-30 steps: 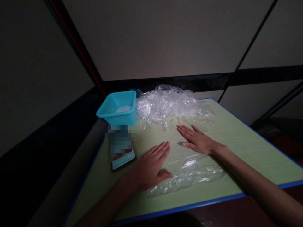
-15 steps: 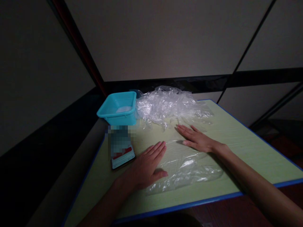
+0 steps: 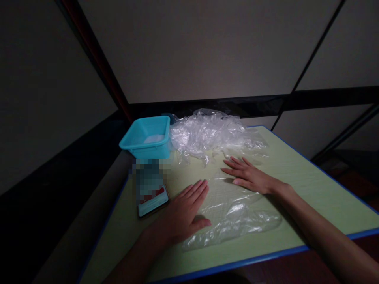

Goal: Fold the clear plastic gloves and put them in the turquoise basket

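Observation:
A clear plastic bag (image 3: 233, 221) lies spread on the pale green tabletop, wrinkled and shiny along its near side. My left hand (image 3: 188, 213) rests palm down at the bag's left edge, fingers stretched out and thumb apart. Over the bag's far right part is my right hand (image 3: 248, 175), palm down with its fingers spread. Neither hand grips anything. Beyond them sits a heaped pile of crumpled clear plastic (image 3: 207, 132), its loose edges reaching close to my right fingertips.
A turquoise plastic basket (image 3: 151, 150) with something white inside stands at the far left. In front of it lies a phone (image 3: 153, 203), partly blurred out. The table (image 3: 308, 201) has a blue edge and stands against a panelled wall (image 3: 201, 51).
My right hand has shifted slightly right and its fingers have spread further apart. My left hand stays nearly in place. The whole view has shifted a little.

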Tool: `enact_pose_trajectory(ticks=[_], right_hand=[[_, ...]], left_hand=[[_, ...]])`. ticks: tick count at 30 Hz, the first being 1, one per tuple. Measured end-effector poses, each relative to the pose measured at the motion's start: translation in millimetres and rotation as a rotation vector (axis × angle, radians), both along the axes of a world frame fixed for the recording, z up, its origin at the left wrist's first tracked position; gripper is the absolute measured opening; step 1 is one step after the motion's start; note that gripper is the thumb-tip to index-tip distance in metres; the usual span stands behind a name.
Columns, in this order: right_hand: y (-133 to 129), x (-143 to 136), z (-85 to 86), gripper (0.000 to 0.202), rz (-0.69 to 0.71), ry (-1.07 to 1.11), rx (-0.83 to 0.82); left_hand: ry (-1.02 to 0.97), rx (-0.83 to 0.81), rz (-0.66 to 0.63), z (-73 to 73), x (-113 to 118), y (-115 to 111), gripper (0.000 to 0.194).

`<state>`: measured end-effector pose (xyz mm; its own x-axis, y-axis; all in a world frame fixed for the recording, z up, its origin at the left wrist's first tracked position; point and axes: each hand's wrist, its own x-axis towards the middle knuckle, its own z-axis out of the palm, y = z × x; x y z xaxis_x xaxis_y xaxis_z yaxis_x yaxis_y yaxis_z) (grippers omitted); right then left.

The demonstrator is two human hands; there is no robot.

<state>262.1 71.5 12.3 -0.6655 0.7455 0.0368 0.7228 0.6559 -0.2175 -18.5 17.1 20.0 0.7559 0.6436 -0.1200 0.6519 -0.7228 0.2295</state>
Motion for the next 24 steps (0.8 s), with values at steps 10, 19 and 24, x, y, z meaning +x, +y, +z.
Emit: enact_pose_trajectory(ticks=[10, 19, 24], right_hand=[[1.5, 5.2, -5.5, 0.055, -0.034, 0.02, 0.06], [0.9, 5.1, -6.3, 0.056, -0.039, 0.02, 0.046], [0.6, 4.5, -5.1, 0.059, -0.05, 0.02, -0.002]], left_hand=[[-0.001, -0.011, -0.001, -2.0, -0.3, 0.3, 0.076], [0.024, -0.025, 0.013, 2.2, -3.0, 0.6, 0.079], [0.012, -0.018, 0.016, 0.4, -4.3, 1.1, 0.078]])
